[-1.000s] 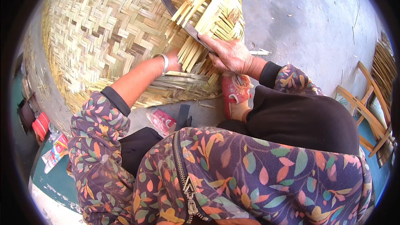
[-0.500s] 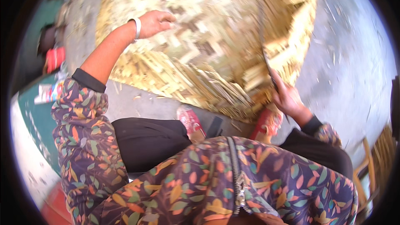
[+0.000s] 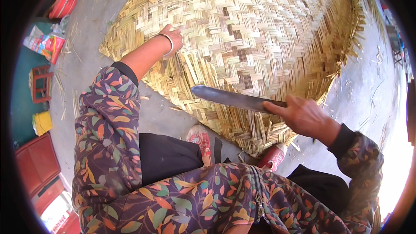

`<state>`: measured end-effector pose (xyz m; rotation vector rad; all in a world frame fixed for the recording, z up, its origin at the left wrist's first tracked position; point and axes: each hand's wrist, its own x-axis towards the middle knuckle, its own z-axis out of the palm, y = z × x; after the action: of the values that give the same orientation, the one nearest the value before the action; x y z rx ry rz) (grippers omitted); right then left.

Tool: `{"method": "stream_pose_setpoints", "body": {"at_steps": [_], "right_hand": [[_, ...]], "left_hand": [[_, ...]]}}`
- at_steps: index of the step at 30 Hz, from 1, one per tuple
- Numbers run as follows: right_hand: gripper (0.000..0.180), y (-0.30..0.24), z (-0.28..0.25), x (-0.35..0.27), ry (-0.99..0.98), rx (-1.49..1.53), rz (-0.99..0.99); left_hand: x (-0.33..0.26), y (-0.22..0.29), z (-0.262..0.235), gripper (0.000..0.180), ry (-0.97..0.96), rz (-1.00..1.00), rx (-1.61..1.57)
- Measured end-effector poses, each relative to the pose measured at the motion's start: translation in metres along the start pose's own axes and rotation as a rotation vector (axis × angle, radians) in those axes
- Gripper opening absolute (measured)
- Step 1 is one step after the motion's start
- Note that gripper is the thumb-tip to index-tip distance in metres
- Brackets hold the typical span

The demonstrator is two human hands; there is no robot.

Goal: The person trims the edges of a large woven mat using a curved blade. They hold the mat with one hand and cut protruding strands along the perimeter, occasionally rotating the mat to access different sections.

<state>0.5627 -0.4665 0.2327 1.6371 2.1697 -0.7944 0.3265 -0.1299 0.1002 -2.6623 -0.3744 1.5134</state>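
Note:
A large mat [image 3: 264, 30] woven from pale, flat strips spreads out in front of me, its edges turned up on the right and at the near corner. Loose strip ends stick up along its near left edge. My left hand [image 3: 173, 40], wearing a white bangle, is at that edge with its fingers apart; whether they press on the weave, I cannot tell. In my right hand [image 3: 305, 118] is a long flat-bladed knife [image 3: 232, 98]. Its blade points left over the mat's near corner, and the rounded tip is near the loose strip ends.
My red shoes [image 3: 199, 142] stand by the mat's near corner on a grey floor [image 3: 162, 112] strewn with straw scraps. Along the left lie a red bundle [image 3: 63, 5], a colourful plastic bag [image 3: 47, 45], a small wooden stool [image 3: 41, 84] and a yellow container [image 3: 42, 123].
The knife has swung from pointing away from me to pointing left across the near corner. My left hand is now lower, at the near left edge. The whole view has shifted.

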Motion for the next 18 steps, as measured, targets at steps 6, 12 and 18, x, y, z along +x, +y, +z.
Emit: {"method": "stream_pose_setpoints", "body": {"at_steps": [6, 12, 18], "right_hand": [[0.045, -0.034, -0.018, 0.128, -0.108, 0.019, 0.058], [0.047, -0.033, -0.02, 0.183, -0.06, 0.011, 0.108], [0.047, -0.023, -0.01, 0.192, -0.09, 0.051, 0.154]], "left_hand": [[-0.002, -0.035, 0.005, 0.035, -0.098, -0.038, -0.291], [0.003, -0.035, 0.01, 0.03, 0.024, 0.009, -0.315], [0.02, -0.016, 0.02, 0.028, 0.2, 0.042, -0.158]]}}
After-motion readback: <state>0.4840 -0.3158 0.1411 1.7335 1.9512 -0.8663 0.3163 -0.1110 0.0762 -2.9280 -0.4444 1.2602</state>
